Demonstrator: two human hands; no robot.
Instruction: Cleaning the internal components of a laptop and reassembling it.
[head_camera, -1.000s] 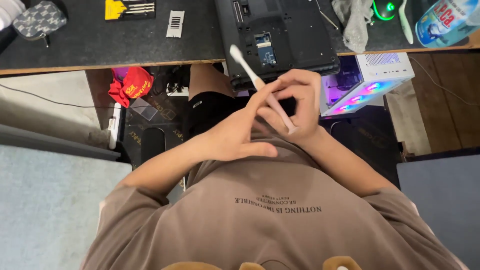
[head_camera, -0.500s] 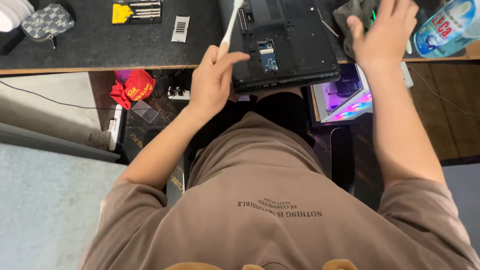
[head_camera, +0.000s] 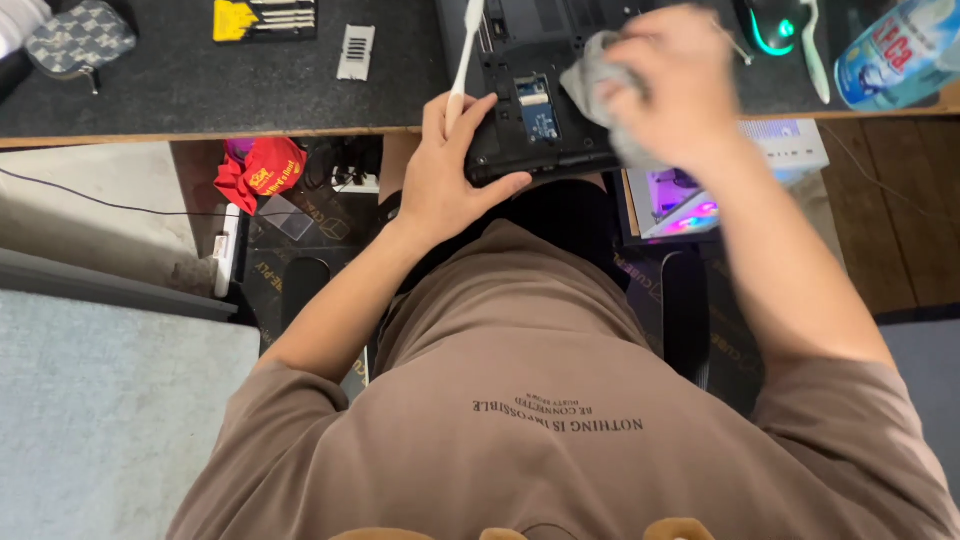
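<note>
I see the black plastic laptop (head_camera: 560, 110), flat and upside down with an open bay showing a blue board, at the near edge of the dark felt-like worktop (head_camera: 200, 90). Left hand (head_camera: 450, 170): fingers pinch a white toothbrush (head_camera: 463, 55) and steady the laptop's corner. Right hand (head_camera: 665, 85): fingers bunch a soft grey cloth (head_camera: 590, 75) onto the casing.

Head camera, steeply downward, close over desk (head_camera: 200, 90)

On my feed I see a yellow screwdriver set (head_camera: 262, 18) and a small white vent cover (head_camera: 356, 52) lying apart on the dark desk mat (head_camera: 180, 90), with a patterned pouch (head_camera: 78, 38) at the far left. A plastic water bottle (head_camera: 895, 52) lies at the right near a green-lit mouse (head_camera: 775, 25). Under the desk I make out a red packet (head_camera: 262, 172) and a glowing computer case (head_camera: 730, 180).
</note>
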